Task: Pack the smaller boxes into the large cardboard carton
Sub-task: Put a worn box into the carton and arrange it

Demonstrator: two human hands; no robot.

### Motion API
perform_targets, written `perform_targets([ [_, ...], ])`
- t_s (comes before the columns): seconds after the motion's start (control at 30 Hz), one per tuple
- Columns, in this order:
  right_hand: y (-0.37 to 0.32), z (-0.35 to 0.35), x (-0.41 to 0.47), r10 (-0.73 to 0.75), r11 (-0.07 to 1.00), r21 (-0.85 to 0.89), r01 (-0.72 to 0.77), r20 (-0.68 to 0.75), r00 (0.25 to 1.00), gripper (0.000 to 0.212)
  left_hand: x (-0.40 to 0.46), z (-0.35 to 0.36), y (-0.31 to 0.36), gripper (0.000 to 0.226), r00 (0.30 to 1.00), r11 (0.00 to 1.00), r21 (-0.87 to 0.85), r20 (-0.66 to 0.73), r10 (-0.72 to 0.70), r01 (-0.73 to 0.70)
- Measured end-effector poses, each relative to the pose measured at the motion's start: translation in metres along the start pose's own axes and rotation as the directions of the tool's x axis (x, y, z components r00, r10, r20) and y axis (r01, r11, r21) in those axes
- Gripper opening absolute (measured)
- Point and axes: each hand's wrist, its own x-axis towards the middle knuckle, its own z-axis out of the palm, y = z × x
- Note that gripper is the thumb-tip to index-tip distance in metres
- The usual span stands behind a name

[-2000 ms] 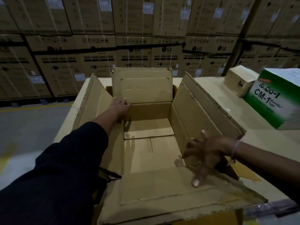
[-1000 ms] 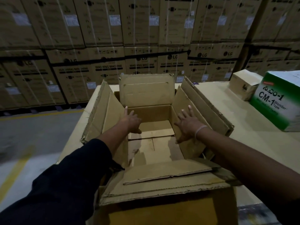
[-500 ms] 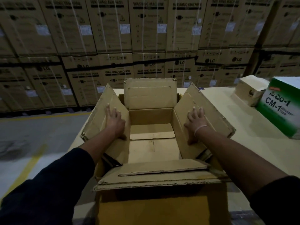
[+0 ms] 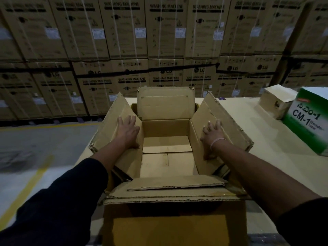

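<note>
left grip: left hand (image 4: pixel 128 131) flat, fingers straight, palm pressing left flap (image 4: pixel 113 126) outward; grasping nothing
right grip: right hand (image 4: pixel 212 134) flat too, fingers spread on right flap (image 4: pixel 221 125); pale band on wrist
carton (image 4: pixel 166 157): large, open, on counter (image 4: pixel 262 142) between both arms; all four flaps splayed, inside bare cardboard
small boxes: plain brown box (image 4: pixel 276 102) and green-white tape box (image 4: pixel 308 121) touching, far right on counter, well apart from carton
backdrop: stacked washing machine cartons (image 4: pixel 131 41) behind
</note>
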Motion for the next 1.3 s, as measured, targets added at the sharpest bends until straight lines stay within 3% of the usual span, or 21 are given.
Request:
perform_targets([
  [0.2,0.0,-0.007,0.003,0.205,0.968,0.192,-0.161,-0.237,0.95,0.036,-0.003,-0.028,0.006,0.057,0.952,0.943,-0.154,-0.033,-0.303,0.295],
  [0.33,-0.004,-0.007,0.006,0.313,0.906,0.378,-0.187,-0.303,0.9,0.026,-0.001,-0.022,0.004,0.045,0.95,0.935,-0.199,-0.047,-0.31,0.295],
  [0.43,-0.006,-0.004,0.005,0.349,0.886,0.415,-0.207,-0.303,0.887,0.023,0.003,-0.016,-0.006,0.03,0.958,0.942,-0.222,-0.084,-0.275,0.251],
  [0.57,-0.005,-0.004,0.001,0.357,0.873,0.435,-0.221,-0.263,0.896,0.022,0.011,-0.015,-0.013,0.027,0.962,0.943,-0.24,-0.091,-0.259,0.232],
  [0.93,-0.005,0.0,0.003,0.335,0.908,0.364,-0.207,-0.334,0.881,0.027,0.008,-0.015,-0.004,0.033,0.954,0.934,-0.234,-0.063,-0.293,0.271],
  [1.03,-0.005,-0.001,0.005,0.337,0.925,0.29,-0.246,-0.328,0.882,0.033,0.009,-0.02,0.0,0.034,0.956,0.951,-0.137,-0.056,-0.287,0.277],
  [1.13,-0.011,-0.01,0.011,0.339,0.94,0.145,-0.308,-0.314,0.887,0.052,0.013,-0.018,0.005,0.051,0.966,0.966,-0.035,-0.045,-0.256,0.255],
  [1.3,-0.014,-0.011,0.021,0.317,0.949,0.091,-0.303,-0.279,0.907,0.07,0.011,-0.011,0.011,0.059,0.965,0.965,-0.056,-0.041,-0.26,0.257],
])
